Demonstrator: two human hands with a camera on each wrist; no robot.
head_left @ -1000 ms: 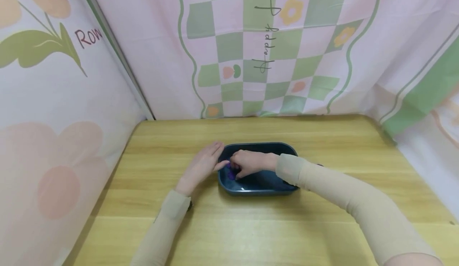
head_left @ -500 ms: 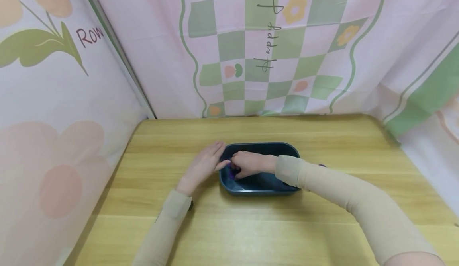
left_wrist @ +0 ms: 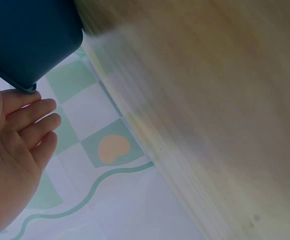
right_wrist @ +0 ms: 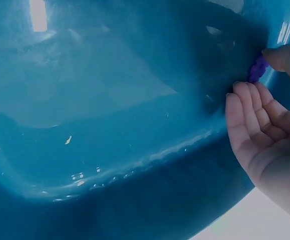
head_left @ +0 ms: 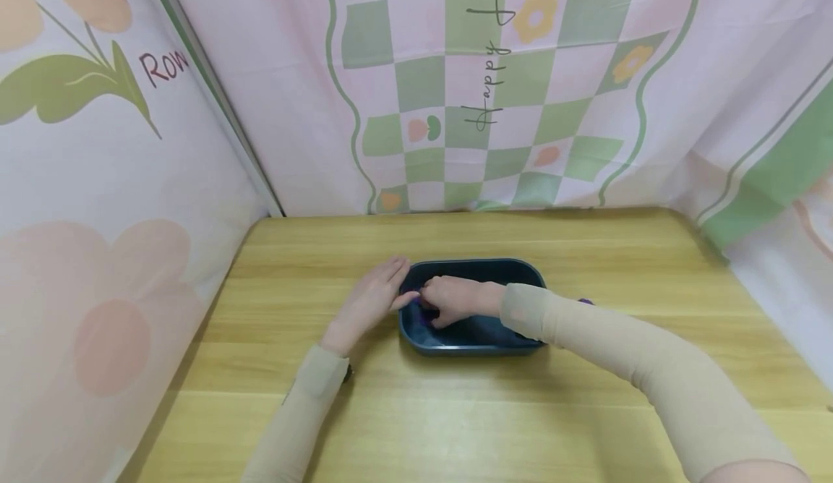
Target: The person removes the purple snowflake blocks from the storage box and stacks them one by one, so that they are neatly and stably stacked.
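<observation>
A dark teal basin point(head_left: 481, 349) stands on the table, its glossy inside filling much of the right wrist view. My right hand point(head_left: 452, 298) reaches into its left end and pinches a small purple bumpy thing point(right_wrist: 258, 68) between thumb and fingertips, against the basin wall. The purple thing is mostly hidden by the hand, and I cannot tell its kind. My left hand point(head_left: 371, 298) rests at the basin's left end, with fingers extended along the outside and the thumb lying over the rim. In the left wrist view its fingertips sit right at a rim corner.
Wood-grain table point(head_left: 442, 425) lies under everything. Another purple bit point(head_left: 586, 301) shows on the table behind my right forearm, mostly hidden. Patterned curtains point(head_left: 507, 107) close off the back and both sides. A small yellowish speck point(right_wrist: 68, 140) lies in the basin.
My right hand has shifted very slightly inside the basin, still holding the purple thing, less of which now shows. The left hand stays at the rim.
</observation>
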